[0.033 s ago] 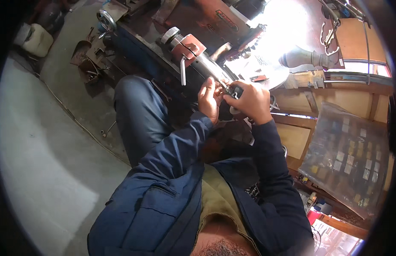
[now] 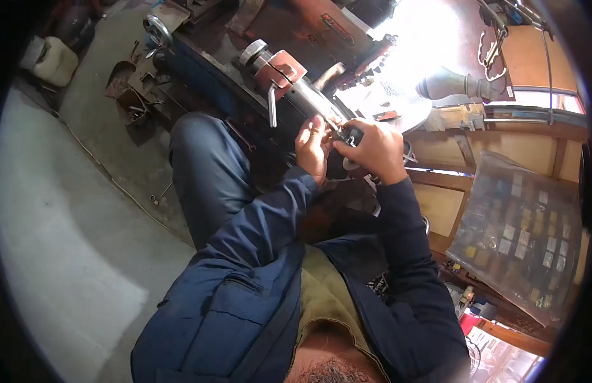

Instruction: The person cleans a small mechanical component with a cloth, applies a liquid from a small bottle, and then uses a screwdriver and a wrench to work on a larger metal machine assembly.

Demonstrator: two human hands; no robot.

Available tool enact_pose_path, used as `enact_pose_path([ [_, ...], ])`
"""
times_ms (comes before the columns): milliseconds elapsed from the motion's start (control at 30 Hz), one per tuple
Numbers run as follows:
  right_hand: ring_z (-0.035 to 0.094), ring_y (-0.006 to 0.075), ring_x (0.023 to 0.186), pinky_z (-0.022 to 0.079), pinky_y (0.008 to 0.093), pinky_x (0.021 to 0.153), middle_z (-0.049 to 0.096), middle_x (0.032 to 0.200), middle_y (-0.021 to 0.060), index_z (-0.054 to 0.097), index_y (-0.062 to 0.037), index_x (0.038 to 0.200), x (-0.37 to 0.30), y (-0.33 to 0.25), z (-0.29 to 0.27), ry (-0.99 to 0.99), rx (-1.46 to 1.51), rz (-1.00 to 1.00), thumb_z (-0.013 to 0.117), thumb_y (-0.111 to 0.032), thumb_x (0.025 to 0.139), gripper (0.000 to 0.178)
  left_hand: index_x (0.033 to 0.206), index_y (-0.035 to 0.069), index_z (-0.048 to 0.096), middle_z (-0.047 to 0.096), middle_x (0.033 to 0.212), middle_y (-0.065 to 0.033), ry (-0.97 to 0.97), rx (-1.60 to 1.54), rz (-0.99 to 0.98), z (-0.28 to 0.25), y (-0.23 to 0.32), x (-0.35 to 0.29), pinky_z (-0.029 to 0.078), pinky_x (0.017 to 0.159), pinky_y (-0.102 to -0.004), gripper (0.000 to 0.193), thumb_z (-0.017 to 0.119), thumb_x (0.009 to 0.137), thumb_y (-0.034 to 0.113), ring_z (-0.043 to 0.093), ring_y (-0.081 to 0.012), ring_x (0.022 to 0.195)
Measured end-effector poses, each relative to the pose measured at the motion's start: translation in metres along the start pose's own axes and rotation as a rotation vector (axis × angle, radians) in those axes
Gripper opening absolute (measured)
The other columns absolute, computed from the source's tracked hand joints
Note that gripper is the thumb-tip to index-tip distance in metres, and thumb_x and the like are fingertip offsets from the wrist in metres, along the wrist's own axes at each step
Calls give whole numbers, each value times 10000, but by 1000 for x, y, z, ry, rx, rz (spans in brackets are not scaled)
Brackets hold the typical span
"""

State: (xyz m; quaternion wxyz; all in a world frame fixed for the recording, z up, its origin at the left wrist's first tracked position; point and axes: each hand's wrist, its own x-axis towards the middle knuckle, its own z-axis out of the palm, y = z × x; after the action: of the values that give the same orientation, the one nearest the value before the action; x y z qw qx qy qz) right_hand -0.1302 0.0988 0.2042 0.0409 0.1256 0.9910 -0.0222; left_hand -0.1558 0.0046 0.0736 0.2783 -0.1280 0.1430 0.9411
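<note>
At the lower end of a shiny steel cylinder [image 2: 314, 99], my two hands are close together. My right hand [image 2: 380, 152] is closed, thumb and fingers pinching a small dark metal part [image 2: 351, 135] whose kind I cannot make out. Just left of it, my left hand [image 2: 313, 152] has its thumb raised and its fingers curled against the cylinder's end; what they hold is hidden. Farther up, a red split clamp [image 2: 288, 70] grips the cylinder, with an L-shaped metal rod [image 2: 272, 105] sticking out toward me. A knurled round knob [image 2: 254, 52] caps the far end.
A dark machine body [image 2: 226, 86] runs behind my left knee [image 2: 210, 143]. At the right hang a clear plastic sheet [image 2: 487, 210] with small pockets and a metal tool [image 2: 491, 57]. Scrap metal pieces [image 2: 133, 96] and a whitish jug [image 2: 56, 60] are on the floor at left.
</note>
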Motion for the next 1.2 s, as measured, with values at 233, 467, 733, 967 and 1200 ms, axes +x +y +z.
enact_pose_path([
  [233,724,268,778,553,388,706,747,825,79,758,-158,1040,1,11,-4,33,46,-53,805,-474,758,426,1055,-4,577,677,1052,-99,9,235,68,0,-8,5,579,794,-281,112,602,953,-43,672,-158,917],
  [467,717,229,773,542,331,736,750,869,130,743,-62,1046,-19,47,-23,381,587,267,760,-308,870,303,1075,11,579,701,1076,-100,45,171,15,1,0,3,564,906,-324,112,599,971,-22,680,-172,980],
  [733,498,51,603,404,250,540,568,650,-28,739,-17,1011,-64,61,-26,373,729,452,763,-237,900,247,1111,-4,564,680,1139,-128,19,141,-2,2,-6,-1,572,943,-351,122,581,990,3,672,-204,1058],
  [967,685,195,715,526,328,689,731,816,118,756,-85,1029,-64,48,-18,296,560,308,772,-264,849,254,1123,-10,553,675,1141,-128,8,162,3,-3,-7,2,576,940,-352,137,583,991,9,671,-205,1060],
  [1200,704,283,745,543,378,678,737,836,71,768,-166,1012,-31,10,-19,194,31,-15,816,-404,732,371,1134,7,542,676,1129,-115,-15,109,15,-2,-6,-2,568,920,-336,152,583,988,3,669,-195,1042],
])
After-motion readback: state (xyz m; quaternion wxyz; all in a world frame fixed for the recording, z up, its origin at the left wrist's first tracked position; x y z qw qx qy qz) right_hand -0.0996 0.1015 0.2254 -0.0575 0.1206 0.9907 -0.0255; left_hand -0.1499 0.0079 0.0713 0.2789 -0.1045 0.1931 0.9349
